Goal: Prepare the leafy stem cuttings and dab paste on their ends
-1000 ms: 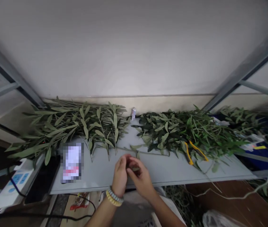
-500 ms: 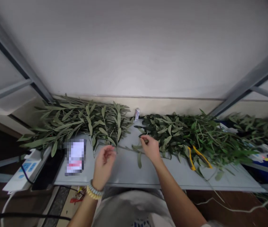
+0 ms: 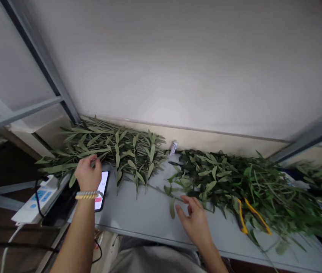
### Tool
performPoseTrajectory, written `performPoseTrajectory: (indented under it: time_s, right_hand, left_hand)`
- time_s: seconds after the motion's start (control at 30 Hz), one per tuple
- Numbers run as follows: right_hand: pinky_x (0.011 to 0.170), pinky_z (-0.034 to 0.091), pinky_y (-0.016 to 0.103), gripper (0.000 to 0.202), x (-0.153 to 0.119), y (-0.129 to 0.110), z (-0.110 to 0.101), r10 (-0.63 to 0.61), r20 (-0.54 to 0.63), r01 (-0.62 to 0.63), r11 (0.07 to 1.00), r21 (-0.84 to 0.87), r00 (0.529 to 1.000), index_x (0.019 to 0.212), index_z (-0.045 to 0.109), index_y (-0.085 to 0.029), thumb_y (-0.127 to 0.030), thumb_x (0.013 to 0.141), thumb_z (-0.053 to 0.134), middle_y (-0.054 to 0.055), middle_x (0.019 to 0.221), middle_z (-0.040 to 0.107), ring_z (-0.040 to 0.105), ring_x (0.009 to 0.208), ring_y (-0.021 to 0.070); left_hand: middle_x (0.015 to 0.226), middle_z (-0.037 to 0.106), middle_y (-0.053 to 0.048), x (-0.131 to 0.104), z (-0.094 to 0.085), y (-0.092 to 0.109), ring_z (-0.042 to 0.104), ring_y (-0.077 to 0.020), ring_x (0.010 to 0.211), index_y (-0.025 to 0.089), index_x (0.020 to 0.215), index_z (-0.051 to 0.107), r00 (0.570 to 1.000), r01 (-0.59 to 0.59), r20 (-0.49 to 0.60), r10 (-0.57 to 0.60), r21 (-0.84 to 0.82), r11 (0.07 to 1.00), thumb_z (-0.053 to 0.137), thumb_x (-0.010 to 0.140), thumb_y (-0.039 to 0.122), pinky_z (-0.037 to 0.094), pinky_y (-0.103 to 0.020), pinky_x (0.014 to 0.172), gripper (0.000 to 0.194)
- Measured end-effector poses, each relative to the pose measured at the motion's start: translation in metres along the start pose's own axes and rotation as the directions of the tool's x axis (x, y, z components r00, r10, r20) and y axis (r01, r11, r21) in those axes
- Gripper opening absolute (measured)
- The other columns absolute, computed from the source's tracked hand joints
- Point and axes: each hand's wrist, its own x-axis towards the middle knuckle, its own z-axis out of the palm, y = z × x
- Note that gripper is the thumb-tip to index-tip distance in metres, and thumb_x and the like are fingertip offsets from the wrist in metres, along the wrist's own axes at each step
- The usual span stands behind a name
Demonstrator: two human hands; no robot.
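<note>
Left hand [image 3: 88, 174]: curled narrow, back of the hand to the camera, fingertips at the front edge of the left bundle; impossible to say from here, pinching a stem or merely touching leaves.
Right hand [image 3: 196, 222]: spread wide, thumb and forefinger well apart, nothing visible between; low over the worktop [image 3: 146, 216], just in front of the right pile.
Left bundle [image 3: 122, 148]: long leafy stems, lying along the wall beyond the left hand and stretching to its right; well apart from the right hand.
Loose sprig [image 3: 172, 208]: lying in front of the right pile, leaf just beside the right thumb; contact with the forefinger unclear.
Right pile [image 3: 214, 174]: darker leaves heaped beyond the right hand, reaching far to its right.
Yellow-handled tool [image 3: 257, 217]: handles toward the front, to the right of the right hand, head hidden among leaves.
Phone [image 3: 102, 185]: just right of the left wrist, partly covered by it, screen lit.
Small tube [image 3: 173, 148]: near the wall, between bundle and pile.
</note>
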Motion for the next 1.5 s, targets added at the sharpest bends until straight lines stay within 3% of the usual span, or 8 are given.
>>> performPoseTrajectory:
  time_s: [0.13,0.23,0.33,0.57,0.7,0.83,1.23,1.5]
  right_hand:
    - [0.069,0.047,0.032,0.022,0.014,-0.05,0.026,-0.173,0.116,0.169,0.985,0.046,0.978,0.097,0.061,-0.016,-0.024,0.079,0.05,0.007,0.083,0.061,0.056,0.073,0.0188]
    - [0.091,0.04,0.04,0.032,0.028,-0.099,0.058,-0.5,0.298,0.499,0.863,0.085,0.813,0.11,0.058,-0.02,-0.027,0.079,0.053,0.01,0.113,0.059,0.05,0.105,0.0252]
    - [0.099,0.028,0.051,0.054,0.044,-0.128,0.085,-0.59,0.405,0.631,0.775,0.041,0.698,0.126,0.047,-0.021,-0.035,0.076,0.059,0.013,0.141,0.037,0.029,0.128,0.0328]
    - [0.1,0.015,0.06,0.076,0.087,-0.133,0.101,-0.447,0.251,0.487,0.865,-0.122,0.858,0.139,0.033,-0.023,-0.041,0.072,0.063,0.016,0.152,0.01,0.007,0.135,0.0395]
    - [0.1,0.007,0.065,0.082,0.094,-0.144,0.117,-0.506,0.343,0.567,0.817,-0.104,0.791,0.138,0.033,-0.027,-0.043,0.065,0.068,0.015,0.153,0.001,-0.001,0.137,0.0405]
    - [0.102,0.003,0.065,0.079,0.097,-0.149,0.134,-0.508,0.453,0.615,0.78,-0.12,0.733,0.135,0.038,-0.018,-0.046,0.067,0.066,0.016,0.153,-0.001,-0.005,0.137,0.0385]
    - [0.106,0.006,0.062,0.074,0.1,-0.147,0.145,-0.47,0.544,0.614,0.782,-0.109,0.695,0.139,0.033,-0.01,-0.047,0.078,0.05,0.015,0.152,0.012,0.0,0.138,0.037]
    - [0.106,0.007,0.061,0.071,0.099,-0.15,0.145,-0.475,0.495,0.571,0.819,-0.054,0.728,0.138,0.033,-0.011,-0.044,0.078,0.051,0.016,0.149,0.022,0.007,0.137,0.0361]
  left_hand:
    - [0.12,0.053,-0.015,0.039,0.016,0.014,0.041,-0.0341,0.114,0.018,0.109,0.062,0.961,-0.237,0.22,0.17,0.333,0.913,0.053,0.075,0.026,0.035,-0.048,0.089,0.036]
    - [0.125,0.049,-0.016,0.053,0.023,0.016,0.035,-0.0366,0.117,0.021,0.109,0.062,0.918,-0.313,0.366,0.15,0.44,0.842,0.056,0.073,0.025,0.033,-0.05,0.087,0.037]
    - [0.124,0.049,-0.015,0.059,0.017,0.014,0.035,-0.036,0.116,0.023,0.105,0.064,0.895,-0.352,0.421,0.151,0.455,0.818,0.057,0.073,0.028,0.032,-0.05,0.087,0.033]
    - [0.113,0.057,-0.013,0.108,-0.007,0.029,0.045,-0.0309,0.108,0.02,0.11,0.06,0.895,-0.419,0.344,0.284,0.432,0.798,0.049,0.078,0.026,0.036,-0.042,0.084,0.034]
    - [0.122,0.055,-0.012,0.146,0.014,0.035,0.043,-0.0311,0.114,0.021,0.115,0.058,0.798,-0.569,0.488,0.355,0.412,0.712,0.05,0.076,0.019,0.032,-0.043,0.088,0.039]
    - [0.1,0.065,-0.012,0.162,0.036,0.028,0.05,-0.0301,0.105,0.02,0.087,0.067,0.759,-0.61,0.541,0.361,0.399,0.685,0.051,0.075,0.015,0.027,-0.045,0.09,0.021]
    - [0.095,0.061,-0.024,0.191,0.017,0.035,0.054,-0.0331,0.094,0.004,0.097,0.058,0.857,-0.516,0.305,0.416,0.527,0.675,0.037,0.082,0.013,0.027,-0.042,0.08,0.027]
    - [0.098,0.057,-0.019,0.208,-0.043,0.082,0.044,-0.0315,0.102,0.003,0.099,0.053,0.858,-0.426,-0.051,0.51,0.484,0.765,0.035,0.088,0.016,0.02,-0.045,0.086,0.025]
